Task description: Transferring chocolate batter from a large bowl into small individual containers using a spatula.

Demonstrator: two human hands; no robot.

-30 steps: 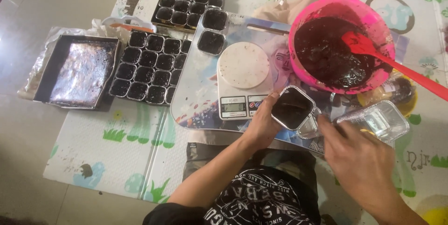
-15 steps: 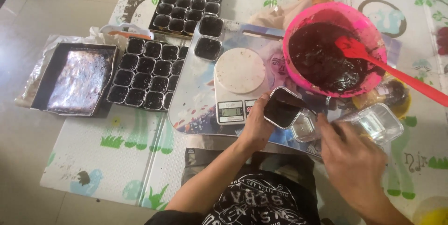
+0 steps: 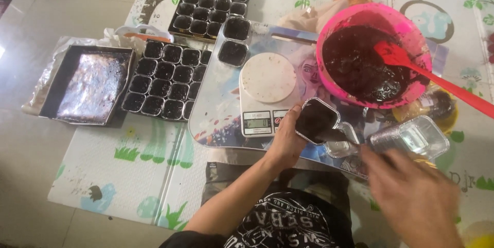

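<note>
Foil, thin and square, forms the small cup that the left hand grasps by its near edge, tilted and filled with dark batter, just in front of the white kitchen scale. Blurred right hand sits further to the right of the scale, fingers curled around what looks like a dark utensil reaching to the cup; I cannot tell how firmly it grips. Empty clear containers lie just beyond that hand. Right of the scale stands a pink bowl of dark batter with a red spatula leaning in it. Just behind the scale's left corner two filled cups rest; left of the scale a block of filled cups stands, another block behind it, and furthest left a dark baking tray lined with foil. Everything rests on a pale play mat printed with trees and grass, spread over a glossy tiled floor
</note>
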